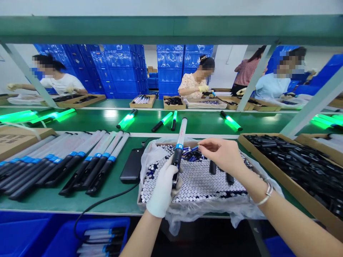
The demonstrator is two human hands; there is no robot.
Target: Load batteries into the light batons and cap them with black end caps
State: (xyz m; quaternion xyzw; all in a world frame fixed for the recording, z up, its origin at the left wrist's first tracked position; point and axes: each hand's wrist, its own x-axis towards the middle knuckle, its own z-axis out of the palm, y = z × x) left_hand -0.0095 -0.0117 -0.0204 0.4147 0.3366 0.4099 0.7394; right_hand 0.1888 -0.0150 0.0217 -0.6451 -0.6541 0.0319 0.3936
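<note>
My left hand (164,185), in a white glove, is closed around the black handle of a light stick (180,137). The stick is held nearly upright, its clear tube unlit and its handle showing an opening towards me. My bare right hand (223,153), with a bracelet at the wrist, pinches a small blue battery (201,152) over the tray; fingers partly hide it. Below both hands, a plastic-lined tray (139,200) holds many upright batteries (193,185), with loose blue ones lying behind. Two short black pieces (212,167) stand among them.
Unlit light sticks (104,160) lie at left beside a black box (131,166) with a cable. A carton of black parts (297,164) is at right. Lit green sticks (232,120) lie on the green belt (150,116) behind. Several co-workers (197,80) sit or stand beyond.
</note>
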